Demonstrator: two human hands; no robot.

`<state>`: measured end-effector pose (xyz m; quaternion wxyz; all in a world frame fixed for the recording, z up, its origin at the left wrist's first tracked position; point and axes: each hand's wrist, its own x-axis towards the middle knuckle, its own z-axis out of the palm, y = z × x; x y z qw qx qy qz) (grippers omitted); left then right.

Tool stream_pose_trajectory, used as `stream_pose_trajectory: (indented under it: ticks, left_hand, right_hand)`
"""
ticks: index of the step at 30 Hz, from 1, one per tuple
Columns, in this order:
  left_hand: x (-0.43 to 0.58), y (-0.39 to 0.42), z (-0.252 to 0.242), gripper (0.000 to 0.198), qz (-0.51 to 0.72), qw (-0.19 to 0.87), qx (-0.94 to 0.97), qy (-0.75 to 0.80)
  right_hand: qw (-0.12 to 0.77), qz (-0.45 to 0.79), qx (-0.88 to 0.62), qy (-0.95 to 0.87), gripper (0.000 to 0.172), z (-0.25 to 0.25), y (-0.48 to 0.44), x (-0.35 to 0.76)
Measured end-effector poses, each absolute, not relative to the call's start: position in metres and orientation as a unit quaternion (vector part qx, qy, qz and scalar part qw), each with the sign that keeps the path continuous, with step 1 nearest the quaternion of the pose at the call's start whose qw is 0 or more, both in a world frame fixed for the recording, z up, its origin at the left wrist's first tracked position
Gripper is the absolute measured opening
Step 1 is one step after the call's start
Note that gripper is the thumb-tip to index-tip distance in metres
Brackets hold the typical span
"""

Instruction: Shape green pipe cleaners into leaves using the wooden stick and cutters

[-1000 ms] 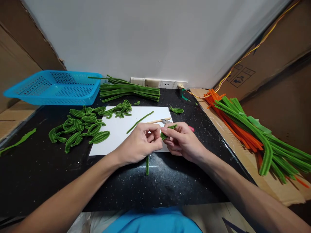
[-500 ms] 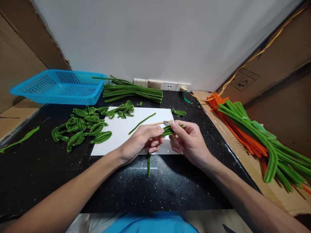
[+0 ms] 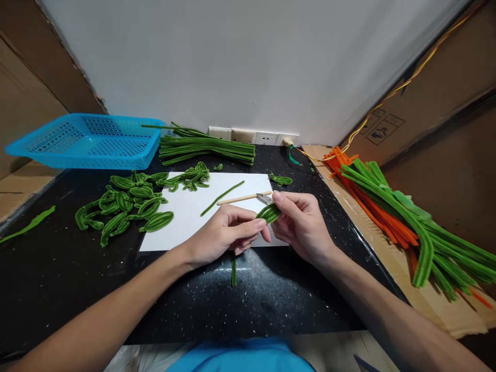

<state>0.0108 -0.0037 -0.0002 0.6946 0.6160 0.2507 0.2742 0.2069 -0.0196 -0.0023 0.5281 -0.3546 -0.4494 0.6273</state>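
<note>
A leaf shape bent from green pipe cleaner [image 3: 268, 212] is pinched between both hands above the white sheet [image 3: 166, 240]. My left hand [image 3: 232, 230] grips its left end with thumb and fingers. My right hand [image 3: 300, 219] pinches its right end, its fingers closed. Below my left hand a green pipe cleaner piece [image 3: 234, 274] sticks out; its upper end is hidden. Just beyond the right thumb lies a metal-tipped tool [image 3: 264, 198], mostly hidden, its kind unclear. A wooden stick [image 3: 238, 199] and a straight green pipe cleaner [image 3: 221, 198] lie on the sheet.
Many green leaf shapes [image 3: 141, 191] are heaped on the left. Behind them stand a blue basket [image 3: 132, 161] and a bundle of green pipe cleaners [image 3: 209, 150]. Orange pipe cleaners [image 3: 372, 206] and lighter green ones [image 3: 422, 237] lie on cardboard at right. Wall sockets [image 3: 265, 138] line the back.
The view has shifted slightly, moving the table things leftward. The leaf shape has turned to show more of its loops, and my left fingers have shifted along it.
</note>
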Motion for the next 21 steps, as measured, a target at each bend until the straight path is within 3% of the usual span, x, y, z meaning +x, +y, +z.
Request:
stream_pose_trajectory:
  ticks: [6,9,13,18,21]
  left_hand:
    - [0.011,-0.008,0.005,0.036,0.289,0.645,0.666,0.239]
    - [0.013,-0.009,0.004,0.035,0.283,0.66,0.655,0.235]
    - [0.014,-0.007,0.002,0.027,0.283,0.695,0.612,0.249]
    - [0.012,-0.005,0.004,0.017,0.28,0.724,0.581,0.244]
    - [0.011,-0.004,0.003,0.02,0.281,0.727,0.575,0.251]
  right_hand:
    - [0.45,0.743,-0.299,-0.395,0.057,0.002,-0.02,0.206]
    - [0.446,0.738,-0.295,-0.412,0.052,0.002,-0.02,0.209]
    - [0.48,0.67,-0.322,-0.465,0.042,-0.001,-0.018,0.213]
    - [0.394,0.596,-0.341,-0.611,0.046,-0.001,-0.017,0.217]
    - [0.456,0.416,-0.388,-0.685,0.024,0.001,-0.019,0.22]
